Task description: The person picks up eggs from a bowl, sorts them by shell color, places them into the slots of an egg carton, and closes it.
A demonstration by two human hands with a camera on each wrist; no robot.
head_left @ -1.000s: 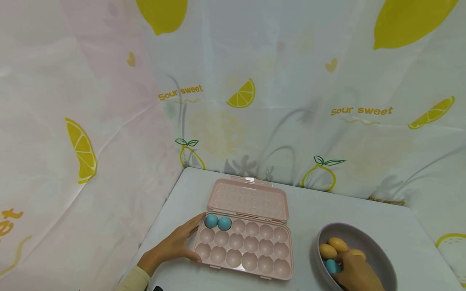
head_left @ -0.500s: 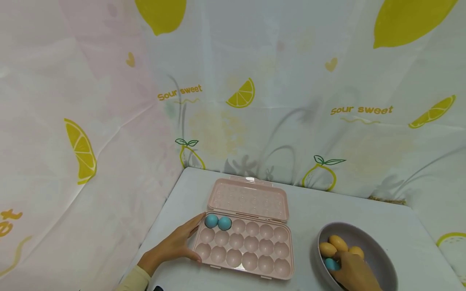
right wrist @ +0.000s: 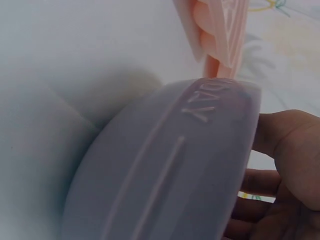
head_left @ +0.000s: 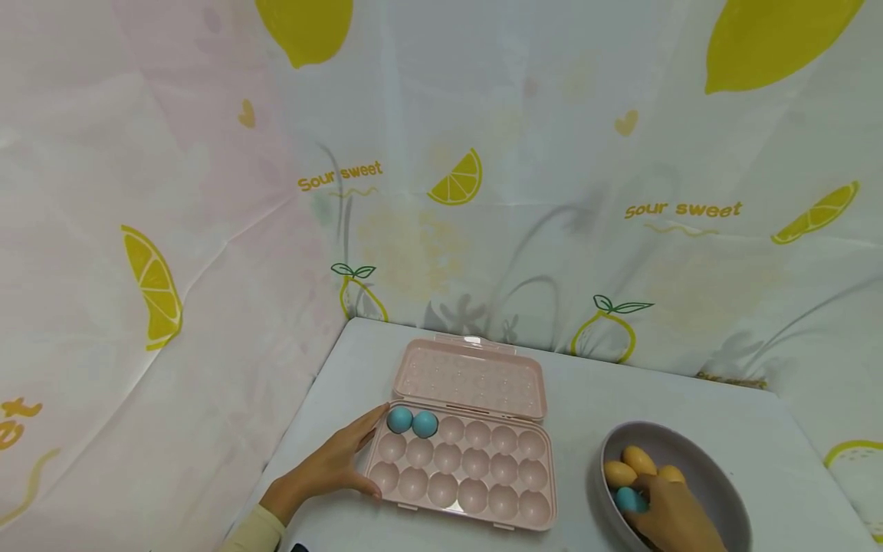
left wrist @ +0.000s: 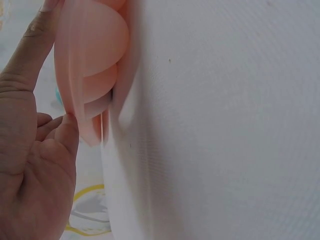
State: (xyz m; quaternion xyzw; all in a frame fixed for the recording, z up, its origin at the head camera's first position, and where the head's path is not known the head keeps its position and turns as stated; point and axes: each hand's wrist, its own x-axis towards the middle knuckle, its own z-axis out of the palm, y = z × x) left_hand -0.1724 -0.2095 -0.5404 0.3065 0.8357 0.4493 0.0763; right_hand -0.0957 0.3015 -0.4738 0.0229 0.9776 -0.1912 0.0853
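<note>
A pink egg box (head_left: 476, 464) lies on the table, its lid (head_left: 472, 376) folded back behind it. Two blue eggs (head_left: 425, 424) fill the far-left corner hollows. My left hand (head_left: 334, 464) rests along the box's left side, thumb at the near corner and fingers toward the far corner; the left wrist view shows the thumb and fingertips at the box edge. Inside the grey bowl (head_left: 724, 479), at the right, my right hand (head_left: 672, 515) pinches a blue egg (head_left: 628, 500) between thumb and fingers. Several orange-yellow eggs (head_left: 638, 460) lie beside it. The bowl wall hides the fingertips in the right wrist view.
The white table (head_left: 579, 399) meets lemon-print cloth walls (head_left: 483, 253) at the back and left. A strip of table separates the egg box from the bowl. A piece of brown twine (head_left: 731, 380) lies along the back edge at the right.
The right hand has shifted only slightly within the bowl, and the blue egg at its fingers has moved a little with it. The left hand and egg box stay put.
</note>
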